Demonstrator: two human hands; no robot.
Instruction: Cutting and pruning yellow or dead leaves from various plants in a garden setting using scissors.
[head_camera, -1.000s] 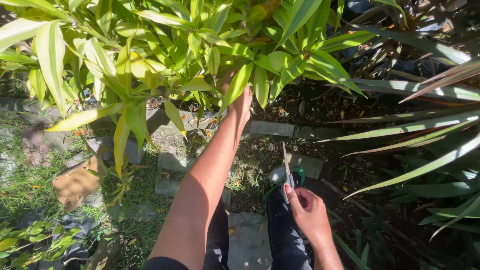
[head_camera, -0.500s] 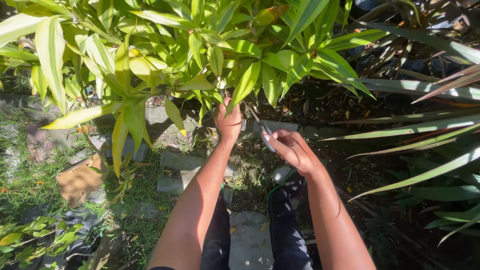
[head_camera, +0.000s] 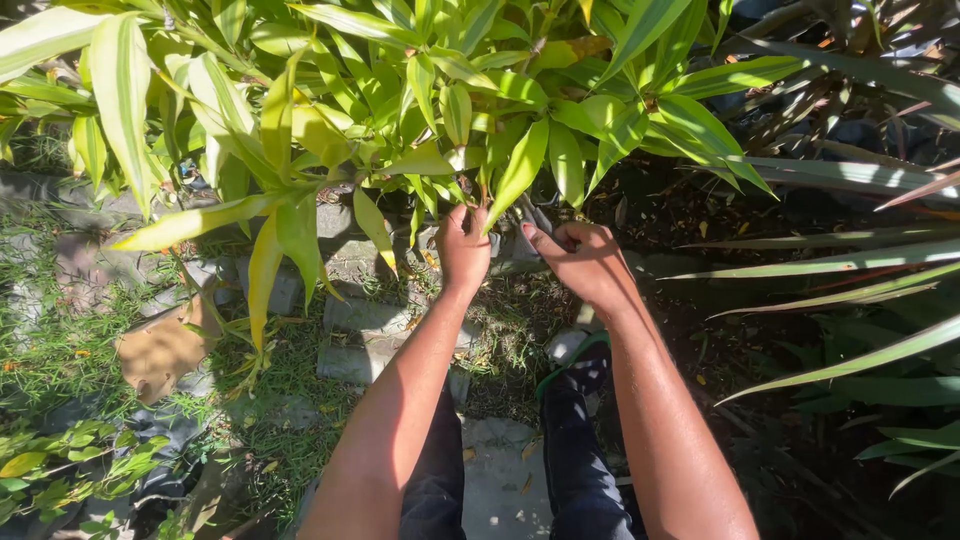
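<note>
Both hands are raised under a bushy plant with long yellow-green leaves (head_camera: 420, 100), close together but not touching each other. The left hand (head_camera: 463, 250) is curled shut around the base of a hanging leaf (head_camera: 520, 170), just where that leaf meets a thin stem. The leaf's long axis runs steeply, its tip pointing down and slightly left toward the left hand, its stalk end rising to the upper right into the foliage. The right hand (head_camera: 580, 260) sits just beside it, fingers folded into a loose fist with the thumb stretched toward the left hand; a narrow pale grey piece shows just above its knuckles, but what it is, and whether the fist clamps on it, cannot be told.

Other drooping leaves crowd the hands from above and from the left, several hanging lower than the wrists and screening the stems behind. Below the arms lie grey paving stones (head_camera: 360, 330) with grass between them, and a dark trouser leg ending in a green-edged sandal (head_camera: 575, 355). A dry brown leaf (head_camera: 160, 345) lies on the grass at left. At right, long striped blades of a second plant (head_camera: 850, 265) reach across dark mulch, well apart from the hands.
</note>
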